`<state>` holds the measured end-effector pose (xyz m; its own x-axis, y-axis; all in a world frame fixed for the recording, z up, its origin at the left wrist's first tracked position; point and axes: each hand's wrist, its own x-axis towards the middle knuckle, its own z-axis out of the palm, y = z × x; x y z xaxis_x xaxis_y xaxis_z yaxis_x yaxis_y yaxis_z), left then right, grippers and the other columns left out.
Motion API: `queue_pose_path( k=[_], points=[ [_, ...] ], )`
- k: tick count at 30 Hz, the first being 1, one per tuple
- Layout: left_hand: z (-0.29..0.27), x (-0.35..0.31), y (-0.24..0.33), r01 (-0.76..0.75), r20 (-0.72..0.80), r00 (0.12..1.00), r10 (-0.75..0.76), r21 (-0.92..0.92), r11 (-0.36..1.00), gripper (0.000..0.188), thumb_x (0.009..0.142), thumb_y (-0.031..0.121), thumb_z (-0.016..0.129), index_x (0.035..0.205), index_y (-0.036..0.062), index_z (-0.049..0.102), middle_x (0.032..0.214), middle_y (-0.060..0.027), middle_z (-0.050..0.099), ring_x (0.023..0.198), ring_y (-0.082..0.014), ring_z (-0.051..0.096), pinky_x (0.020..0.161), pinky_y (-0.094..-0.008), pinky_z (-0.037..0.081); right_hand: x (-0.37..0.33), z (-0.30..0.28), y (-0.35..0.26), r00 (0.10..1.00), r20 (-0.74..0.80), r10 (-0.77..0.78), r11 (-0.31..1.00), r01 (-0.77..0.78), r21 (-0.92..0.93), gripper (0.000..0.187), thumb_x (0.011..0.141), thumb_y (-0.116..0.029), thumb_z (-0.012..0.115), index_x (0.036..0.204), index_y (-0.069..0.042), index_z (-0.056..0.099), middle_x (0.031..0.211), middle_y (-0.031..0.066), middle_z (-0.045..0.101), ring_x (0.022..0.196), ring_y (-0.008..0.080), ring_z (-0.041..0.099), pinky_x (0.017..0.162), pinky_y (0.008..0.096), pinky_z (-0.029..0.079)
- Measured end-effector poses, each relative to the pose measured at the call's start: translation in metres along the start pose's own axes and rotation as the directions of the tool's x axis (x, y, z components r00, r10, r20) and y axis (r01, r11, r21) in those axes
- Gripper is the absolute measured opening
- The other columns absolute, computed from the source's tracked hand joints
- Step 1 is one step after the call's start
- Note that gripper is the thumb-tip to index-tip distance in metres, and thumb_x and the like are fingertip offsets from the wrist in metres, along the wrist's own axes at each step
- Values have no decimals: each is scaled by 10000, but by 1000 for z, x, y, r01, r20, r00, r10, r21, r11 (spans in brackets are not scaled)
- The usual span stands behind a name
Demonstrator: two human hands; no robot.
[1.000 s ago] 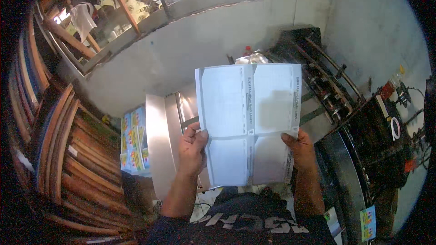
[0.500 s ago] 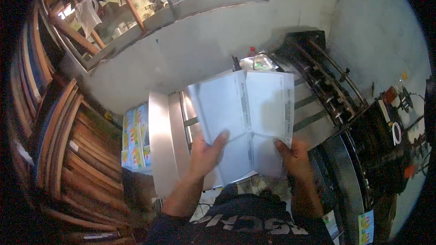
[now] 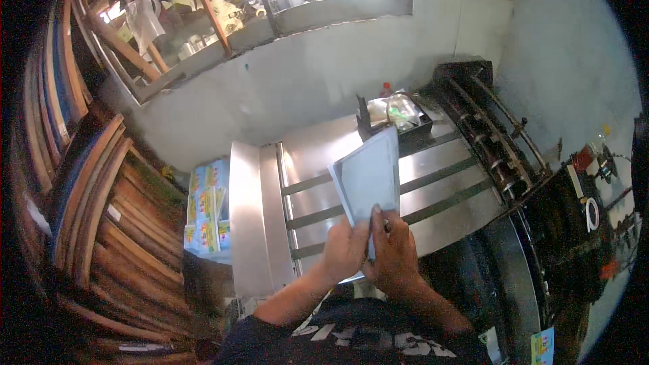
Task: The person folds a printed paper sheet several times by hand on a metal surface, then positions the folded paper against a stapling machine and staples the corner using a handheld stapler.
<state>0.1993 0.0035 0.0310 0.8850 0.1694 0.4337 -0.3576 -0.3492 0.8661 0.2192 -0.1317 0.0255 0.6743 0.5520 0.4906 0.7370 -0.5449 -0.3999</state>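
Dark shirt: your own, at the bottom of the view, nearest of all (image 3: pixel 331 341).
Left hand: yours, clamped on the near end of the paper, at its left side (image 3: pixel 346 250).
Right hand: yours, clamped on the same end, at its right side (image 3: pixel 395 251).
Hands, the pair: together, side by side, the 2 seeming to touch; neither is nearer to the paper, since each grips it.
Paper bundle: in your grip, straight ahead of your knuckles and held above the surface; looks folded, layers showing along its left edge (image 3: pixel 368 174).
Long axis: runs from your hands away toward the wall, far end leaning a little to your right.
Pointing: the free end aims at the black tray; its top edge slants, the right corner reaching farther than the left.
Lower end: hidden by your hands; you can't tell how far down it runs.
Metal surface: below and beyond the bundle, crossed by dark bands (image 3: pixel 443 195).
Colourful printed sheets: stacked to your left, well apart from your hands (image 3: pixel 205 211).
Black tray: beyond the bundle's tip, clear plastic inside; a gap between tip and tray, or contact, you can't judge here (image 3: pixel 420 134).
Wall: pale, behind everything on the surface (image 3: pixel 311 74).
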Motion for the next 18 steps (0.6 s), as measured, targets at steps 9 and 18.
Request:
queue_pose_path(
  k=[9,18],
  points=[
    [-8,-6,-8,104,-25,994,-103,54,993,339,963,269,482,1157,-4,532,863,-223,654,773,-320,669,673,-410,499,16,-17,30,825,-38,563,348,-195,917,443,850,-23,636,1251,-11,447,1183,86,563,1058,157,533,929,327,430],
    [-14,13,24,62,-113,992,-58,39,997,377,912,139,607,1259,14,531,968,-223,681,865,-264,699,726,-333,531,4,-23,34,830,5,558,380,-261,887,217,902,-75,595,1100,-9,535,1023,61,614,936,142,569,869,309,441]
  ],
)
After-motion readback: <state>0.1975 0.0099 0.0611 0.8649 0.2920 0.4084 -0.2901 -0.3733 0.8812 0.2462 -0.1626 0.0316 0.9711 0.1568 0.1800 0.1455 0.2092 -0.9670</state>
